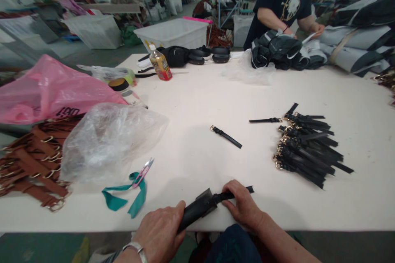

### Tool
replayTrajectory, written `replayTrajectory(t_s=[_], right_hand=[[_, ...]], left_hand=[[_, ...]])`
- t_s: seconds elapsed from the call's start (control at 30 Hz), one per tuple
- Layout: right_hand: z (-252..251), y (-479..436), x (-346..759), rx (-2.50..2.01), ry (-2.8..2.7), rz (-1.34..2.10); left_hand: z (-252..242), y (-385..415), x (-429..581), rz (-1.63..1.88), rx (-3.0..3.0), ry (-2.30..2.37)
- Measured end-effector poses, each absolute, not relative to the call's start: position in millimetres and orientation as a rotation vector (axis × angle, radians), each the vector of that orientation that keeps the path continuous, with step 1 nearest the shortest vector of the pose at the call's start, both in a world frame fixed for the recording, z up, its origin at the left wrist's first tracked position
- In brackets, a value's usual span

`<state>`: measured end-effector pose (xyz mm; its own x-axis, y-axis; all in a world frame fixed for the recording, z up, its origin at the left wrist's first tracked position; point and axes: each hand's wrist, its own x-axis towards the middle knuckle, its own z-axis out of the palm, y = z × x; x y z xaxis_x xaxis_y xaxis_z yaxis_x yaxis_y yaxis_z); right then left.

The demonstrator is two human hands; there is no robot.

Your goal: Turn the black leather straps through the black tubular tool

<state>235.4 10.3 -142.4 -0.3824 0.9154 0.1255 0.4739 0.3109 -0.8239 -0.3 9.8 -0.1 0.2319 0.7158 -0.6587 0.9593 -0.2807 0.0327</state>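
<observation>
At the table's near edge my left hand (162,230) is closed around a black leather piece (197,209) with a wide end. A narrow black strap (236,192) runs out of that piece to the right, and my right hand (243,205) pinches it with the fingers curled over. One loose black strap with a gold buckle (226,135) lies alone mid-table. To the right sits a pile of black buckled straps (308,148), with another single strap (265,120) beside it.
Pink thread snips (143,171) lie on a teal ribbon (129,195) near a clear plastic bag (108,139). Brown straps (33,164) and a pink bag (46,90) fill the left. A drink bottle (160,63) stands farther back. A co-worker (284,4) handles dark goods across the table.
</observation>
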Motion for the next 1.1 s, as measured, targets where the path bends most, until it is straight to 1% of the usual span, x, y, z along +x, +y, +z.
replayTrajectory(t_s=[0.3, 0.57, 0.8, 1.1], right_hand=[[-141, 10, 236, -1.21, -1.997, 0.945], [-140, 10, 238, -1.21, -1.967, 1.004], [-145, 10, 237, -1.233, -1.928, 0.976], [-143, 11, 238, -1.197, -1.928, 0.957]], left_hand=[[-6, 13, 21, -0.705, 2.134, 1.567], [2, 32, 5, -0.688, 2.103, 1.603], [0, 41, 30, -0.691, 2.126, 1.597], [0, 34, 10, -0.748, 2.122, 1.625]])
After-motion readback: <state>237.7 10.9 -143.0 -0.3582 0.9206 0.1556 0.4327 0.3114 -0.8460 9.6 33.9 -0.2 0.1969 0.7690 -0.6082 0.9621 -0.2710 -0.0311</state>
